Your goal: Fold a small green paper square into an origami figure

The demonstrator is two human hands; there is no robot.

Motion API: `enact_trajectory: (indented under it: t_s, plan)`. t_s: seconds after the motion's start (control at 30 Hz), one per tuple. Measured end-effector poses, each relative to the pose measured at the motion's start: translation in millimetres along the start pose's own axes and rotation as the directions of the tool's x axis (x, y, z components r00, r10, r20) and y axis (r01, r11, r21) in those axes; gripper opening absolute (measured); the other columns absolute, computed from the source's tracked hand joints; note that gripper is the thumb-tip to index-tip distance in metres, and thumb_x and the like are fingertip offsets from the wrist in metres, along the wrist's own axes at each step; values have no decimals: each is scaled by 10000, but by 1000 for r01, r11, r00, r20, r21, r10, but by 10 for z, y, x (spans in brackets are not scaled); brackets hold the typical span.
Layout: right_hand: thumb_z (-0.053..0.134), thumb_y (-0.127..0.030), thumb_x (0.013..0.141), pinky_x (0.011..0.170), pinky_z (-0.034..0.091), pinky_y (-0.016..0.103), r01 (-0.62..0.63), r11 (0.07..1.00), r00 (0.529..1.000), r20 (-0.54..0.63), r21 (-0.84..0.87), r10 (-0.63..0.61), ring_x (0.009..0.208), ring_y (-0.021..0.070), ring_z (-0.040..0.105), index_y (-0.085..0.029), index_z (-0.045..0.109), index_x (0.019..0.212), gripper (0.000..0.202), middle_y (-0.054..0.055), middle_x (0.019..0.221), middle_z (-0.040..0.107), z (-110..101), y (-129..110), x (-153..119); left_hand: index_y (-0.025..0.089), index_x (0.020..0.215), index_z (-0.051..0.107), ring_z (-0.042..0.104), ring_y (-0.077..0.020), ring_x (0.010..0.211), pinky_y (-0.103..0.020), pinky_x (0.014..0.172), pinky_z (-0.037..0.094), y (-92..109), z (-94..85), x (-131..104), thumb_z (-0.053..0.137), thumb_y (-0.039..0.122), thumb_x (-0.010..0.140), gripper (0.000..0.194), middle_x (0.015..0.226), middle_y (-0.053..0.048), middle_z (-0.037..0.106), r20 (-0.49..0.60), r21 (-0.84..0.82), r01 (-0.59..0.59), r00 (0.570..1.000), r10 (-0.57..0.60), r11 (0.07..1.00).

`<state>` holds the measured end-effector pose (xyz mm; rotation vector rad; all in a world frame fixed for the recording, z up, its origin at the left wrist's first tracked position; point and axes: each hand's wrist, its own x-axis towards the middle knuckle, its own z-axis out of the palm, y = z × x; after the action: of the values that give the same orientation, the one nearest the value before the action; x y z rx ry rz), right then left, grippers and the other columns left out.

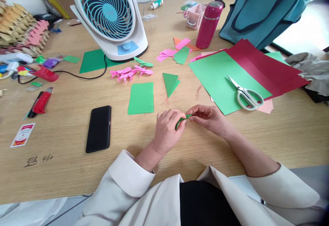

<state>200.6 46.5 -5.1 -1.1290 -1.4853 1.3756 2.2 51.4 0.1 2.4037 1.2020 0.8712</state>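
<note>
A small folded piece of green paper (pixel 188 116) is pinched between both hands, low over the front middle of the table. My left hand (pixel 168 127) is closed around its left part and hides much of it. Thumb and fingertips of my right hand (pixel 208 119) grip its right tip. Just beyond the hands lie a flat stack of green paper rectangles (pixel 141 98) and folded green triangles (pixel 170 83). Pink folded paper figures (pixel 131 73) rest behind the stack, with a green folded figure (pixel 143 62) beside them.
White-handled scissors (pixel 245 94) lie on a large green sheet (pixel 218 78) and red sheets (pixel 264 64) at right. A black phone (pixel 98 129) is at left. Behind stand a fan (pixel 110 16), a magenta bottle (pixel 209 25) and a teal bag (pixel 264 11). A red cutter (pixel 42 102) lies far left.
</note>
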Motion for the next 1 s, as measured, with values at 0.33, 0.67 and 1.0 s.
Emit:
enact_trajectory:
  t_s: [0.33,0.67,1.0]
  plan:
    - [730,-406,833,785,538,312,-36,998,999,-23,50,37,809,163,663,-192,746,966,253,40,913,740,19,-1,6,227,972,610,648,-170,962,-336,833,412,5,-6,12,543,248,966,70,979,-19,717,-12,-19,-9,1000,9,1000]
    - [712,-449,845,725,511,284,-69,996,997,-15,57,70,742,149,623,-189,777,960,292,47,873,734,16,40,16,229,1068,656,646,-166,966,-309,818,425,-16,44,12,560,144,942,180,972,-26,706,-58,-141,-44,998,36,989]
    - [692,-421,872,730,492,281,-42,999,999,10,33,41,754,148,613,-197,771,977,261,33,835,709,-4,63,19,263,1122,687,641,-153,928,-290,805,427,-35,59,20,558,153,954,239,945,-24,680,-70,-179,-62,996,50,982]
